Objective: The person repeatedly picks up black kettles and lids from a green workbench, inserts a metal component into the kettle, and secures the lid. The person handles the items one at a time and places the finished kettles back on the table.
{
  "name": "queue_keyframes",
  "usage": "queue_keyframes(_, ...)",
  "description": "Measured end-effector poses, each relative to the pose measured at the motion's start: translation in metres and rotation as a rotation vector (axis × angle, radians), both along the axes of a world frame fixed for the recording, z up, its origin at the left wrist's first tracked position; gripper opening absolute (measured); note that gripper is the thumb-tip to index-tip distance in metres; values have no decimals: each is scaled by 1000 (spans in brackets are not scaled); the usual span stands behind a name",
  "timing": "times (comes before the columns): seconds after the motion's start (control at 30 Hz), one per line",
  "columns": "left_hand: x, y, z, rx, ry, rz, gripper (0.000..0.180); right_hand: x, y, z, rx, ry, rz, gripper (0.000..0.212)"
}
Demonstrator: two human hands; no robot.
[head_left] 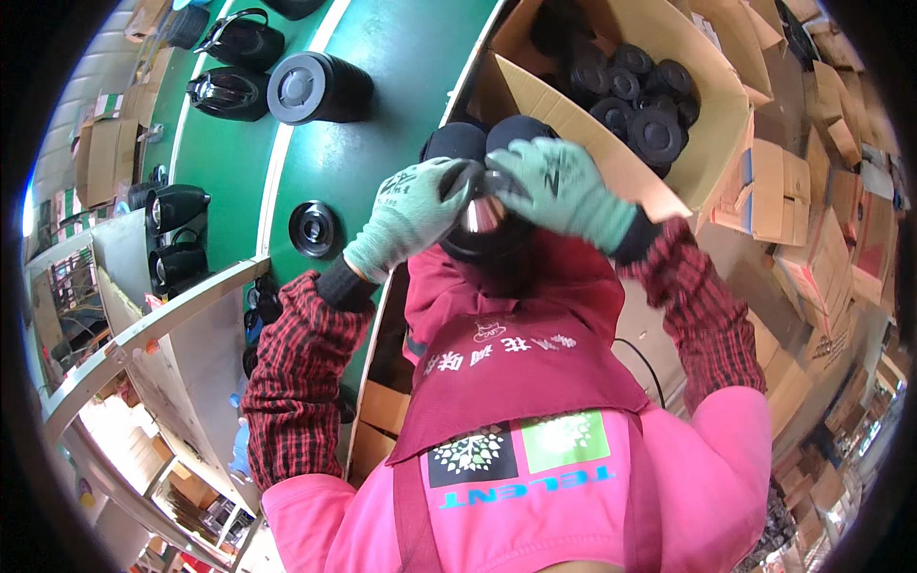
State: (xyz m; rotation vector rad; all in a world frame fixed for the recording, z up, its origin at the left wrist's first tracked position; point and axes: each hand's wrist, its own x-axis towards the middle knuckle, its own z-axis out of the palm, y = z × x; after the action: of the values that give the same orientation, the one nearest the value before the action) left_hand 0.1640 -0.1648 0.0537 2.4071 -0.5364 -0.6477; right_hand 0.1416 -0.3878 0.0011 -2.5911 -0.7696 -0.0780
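Note:
Both my hands, in pale green gloves, meet over my lap at a black vessel with a shiny metal part (pixel 484 216). My left hand (pixel 417 205) grips its dark upper end with thumb and fingers. From the other side, my right hand (pixel 564 186) has its fingers closed at the same end. The gloves hide much of that end. Below the shiny part, the vessel's dark body rests against my maroon apron (pixel 525 372). On the green table to the left of my left hand lies a round black lid (pixel 315 229).
A ribbed black cylinder (pixel 315 89) and black handled jugs (pixel 234 93) are on the green table (pixel 229 167). An open cardboard box (pixel 716 172) at the right holds several round black parts (pixel 654 134). A pale rail (pixel 158 320) crosses the table's left side.

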Motion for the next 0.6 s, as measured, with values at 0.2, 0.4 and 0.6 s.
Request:
queue_keyframes(0.2,-9,17,-3,-30,10,-68,33,52,-16,-47,1108,855,73,27)
queue_keyframes(0.4,4,49,-83,-238,-147,-15,31,-7,32,6,1230,1059,415,34)
queue_keyframes(0.6,45,13,-103,-468,-289,42,42,-27,75,51,699,353,422,21)
